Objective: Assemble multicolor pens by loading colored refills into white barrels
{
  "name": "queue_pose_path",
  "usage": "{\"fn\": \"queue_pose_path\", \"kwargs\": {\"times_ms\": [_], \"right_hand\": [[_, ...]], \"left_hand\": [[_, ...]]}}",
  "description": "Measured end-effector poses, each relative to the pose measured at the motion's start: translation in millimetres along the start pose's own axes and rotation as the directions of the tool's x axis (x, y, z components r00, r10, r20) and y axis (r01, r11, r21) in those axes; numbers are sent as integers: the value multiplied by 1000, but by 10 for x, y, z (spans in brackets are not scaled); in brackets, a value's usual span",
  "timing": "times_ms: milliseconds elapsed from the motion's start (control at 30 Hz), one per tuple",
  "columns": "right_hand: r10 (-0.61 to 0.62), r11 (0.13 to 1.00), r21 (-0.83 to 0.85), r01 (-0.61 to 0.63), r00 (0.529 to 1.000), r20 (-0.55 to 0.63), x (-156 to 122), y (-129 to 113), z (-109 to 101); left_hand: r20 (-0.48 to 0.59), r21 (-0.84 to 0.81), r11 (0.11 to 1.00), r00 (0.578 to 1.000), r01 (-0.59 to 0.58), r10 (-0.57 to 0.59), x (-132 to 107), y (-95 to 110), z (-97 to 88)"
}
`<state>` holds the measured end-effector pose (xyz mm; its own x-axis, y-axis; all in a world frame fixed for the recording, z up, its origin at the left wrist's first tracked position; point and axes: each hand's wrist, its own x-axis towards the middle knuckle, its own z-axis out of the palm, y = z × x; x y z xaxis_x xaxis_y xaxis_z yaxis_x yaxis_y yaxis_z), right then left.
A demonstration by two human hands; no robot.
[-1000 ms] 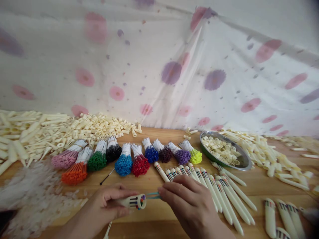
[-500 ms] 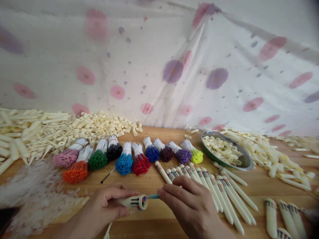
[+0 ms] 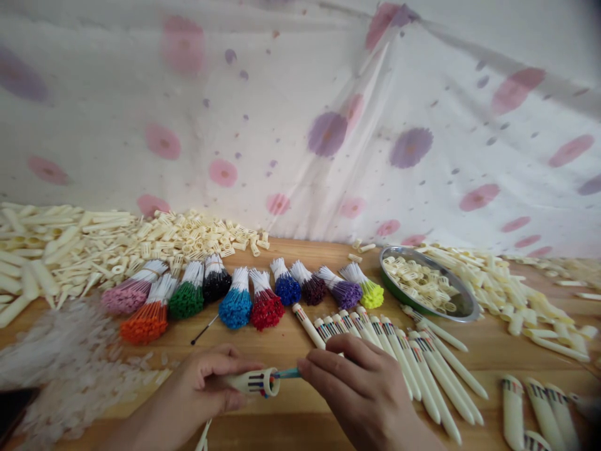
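My left hand [image 3: 206, 385] is closed around a cream multi-colour pen barrel [image 3: 256, 381], its open end turned to the right and showing coloured refill ends. My right hand [image 3: 364, 391] pinches a thin teal refill [image 3: 287, 373] whose left end sits in the barrel's opening. Both hands hover just above the wooden table [image 3: 282, 341] near its front edge. A row of several assembled cream pens [image 3: 404, 360] lies right behind my right hand.
Bundles of coloured refills [image 3: 237, 299] lie fanned across the table's middle, pink to yellow-green. Piles of cream plastic parts [image 3: 70, 247] fill the left. A metal bowl of small parts [image 3: 429, 285] stands at right, more barrels [image 3: 511, 294] beyond. Floral cloth [image 3: 300, 125] hangs behind.
The teal refill has slid further into the barrel; less of it shows between my hands. My right hand moved slightly left toward the barrel. The left hand barely moved.
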<state>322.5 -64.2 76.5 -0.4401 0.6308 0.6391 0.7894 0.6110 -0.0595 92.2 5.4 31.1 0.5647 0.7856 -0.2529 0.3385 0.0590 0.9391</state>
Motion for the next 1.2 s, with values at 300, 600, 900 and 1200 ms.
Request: {"fn": "queue_pose_path", "kwargs": {"times_ms": [300, 600, 900, 1200], "right_hand": [[4, 1000, 12, -4, 1000, 15, 4, 8, -8], [13, 998, 60, -13, 1000, -1, 2, 1, 4], [234, 899, 365, -241, 970, 64, 22, 30, 146], [385, 811, 423, -405, 913, 137, 7, -1, 198]], "left_hand": [[-11, 43, 999, 1000, -8, 8, 1, 12, -5], [-49, 35, 999, 999, 7, -6, -13, 57, 8], [-159, 139, 979, 973, -148, 170, 0, 101, 24], [-247, 515, 731, 739, -448, 626, -76, -18, 30]]}}
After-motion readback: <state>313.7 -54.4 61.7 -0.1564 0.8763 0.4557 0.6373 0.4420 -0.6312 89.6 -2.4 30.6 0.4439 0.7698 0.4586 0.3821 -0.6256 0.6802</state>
